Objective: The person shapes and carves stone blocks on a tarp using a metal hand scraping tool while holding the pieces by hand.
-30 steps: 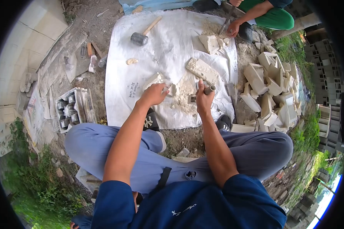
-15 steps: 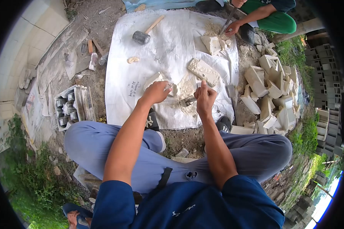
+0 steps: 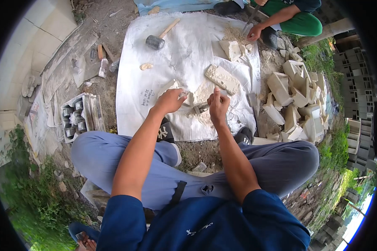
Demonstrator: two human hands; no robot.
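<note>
On the white sheet (image 3: pixel 134 77), my left hand (image 3: pixel 169 101) is closed round the near end of a pale stone piece (image 3: pixel 168 86). My right hand (image 3: pixel 218 106) is wrapped round a hammer, whose metal head (image 3: pixel 201 108) shows to the left of the fingers, low over pale crumbs. Most of the handle is hidden in the fist. Beyond my right hand lies a pale, rough-faced block (image 3: pixel 223 79). A black-headed mallet (image 3: pixel 155 42) with a wooden handle rests farther up the sheet, above a small stone chip (image 3: pixel 146 66).
At the upper right, a co-worker's hand (image 3: pixel 254 32) is beside a metal tool and broken pale chunks (image 3: pixel 231 49). A heap of broken blocks (image 3: pixel 299 94) lies right of the sheet. A tray of dark pieces (image 3: pixel 74 117) stands at left. Another person's hands (image 3: pixel 86 242) show lower left.
My right hand has turned and shifted slightly left, bringing the hammer head left over the crumbs. My left hand stays nearly in place on the stone piece.
</note>
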